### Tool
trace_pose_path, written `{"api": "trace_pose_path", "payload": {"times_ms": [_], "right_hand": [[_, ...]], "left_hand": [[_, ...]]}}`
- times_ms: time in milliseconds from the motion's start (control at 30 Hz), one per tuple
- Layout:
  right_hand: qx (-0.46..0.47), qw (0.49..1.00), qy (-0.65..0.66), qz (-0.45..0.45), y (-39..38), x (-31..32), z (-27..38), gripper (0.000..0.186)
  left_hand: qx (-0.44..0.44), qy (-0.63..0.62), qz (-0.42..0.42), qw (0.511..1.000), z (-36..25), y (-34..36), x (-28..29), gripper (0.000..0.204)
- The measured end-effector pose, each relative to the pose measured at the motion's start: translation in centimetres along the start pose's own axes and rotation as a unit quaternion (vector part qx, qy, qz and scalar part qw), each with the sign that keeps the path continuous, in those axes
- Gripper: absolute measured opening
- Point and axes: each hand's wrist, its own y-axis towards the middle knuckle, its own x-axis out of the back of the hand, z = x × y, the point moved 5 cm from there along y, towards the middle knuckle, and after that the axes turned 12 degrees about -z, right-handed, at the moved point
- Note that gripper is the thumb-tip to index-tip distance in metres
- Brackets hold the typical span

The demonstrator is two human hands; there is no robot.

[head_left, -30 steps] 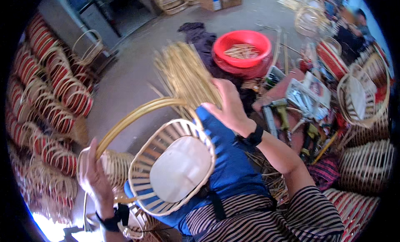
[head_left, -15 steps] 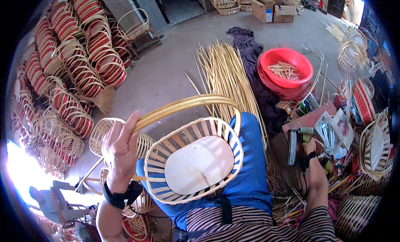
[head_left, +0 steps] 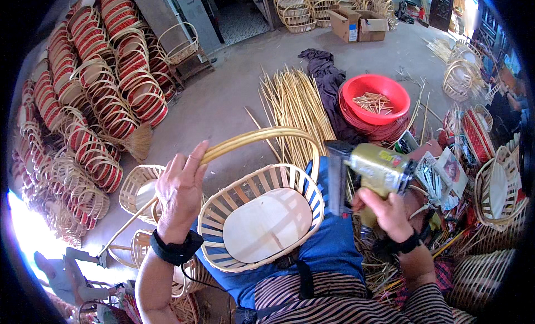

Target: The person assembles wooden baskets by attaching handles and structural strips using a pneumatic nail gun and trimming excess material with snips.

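Red basin beyond the basket held sticks, basket's long axis slanted away rightward, your left hand gripped its handle, right hand a gold tool

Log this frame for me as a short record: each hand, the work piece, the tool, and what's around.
Left hand: gripping the cane handle
Right hand: gripping the power tool
Work piece: open oval basket, pale slatted sides, solid white base, on the person's blue-clad lap
Tool position: right of the basket; contact unclear
Floor ahead: cane bundle, dark cloth, red basin holding short sticks
Far left: stacked red-banded baskets
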Motion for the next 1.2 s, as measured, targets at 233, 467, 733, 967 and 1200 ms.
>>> {"api": "trace_pose_path", "payload": {"times_ms": [233,467,733,967,1200], "right_hand": [[0.050,0.993,0.109,0.002,0.0,-5.6,1.1,0.023],[0.066,0.995,0.059,0.041,0.3,-6.1,0.5,0.034],[0.060,0.996,0.060,-0.007,0.4,-5.8,1.1,0.020],[0.136,0.986,-0.053,0.078,-1.5,-7.6,2.5,0.024],[0.321,0.939,-0.113,0.050,-1.5,-10.1,3.5,0.022]], "left_hand": [[0.006,-0.012,0.003,1.000,-0.2,0.0,0.4,0.041],[0.005,-0.029,-0.006,1.000,-0.2,0.0,0.6,0.041],[0.018,-0.051,0.011,0.998,-0.6,0.2,0.6,0.034],[0.007,-0.053,0.027,0.998,-0.8,0.9,-0.7,0.034],[-0.037,-0.055,0.033,0.997,-1.8,1.4,-2.0,0.037]]}}
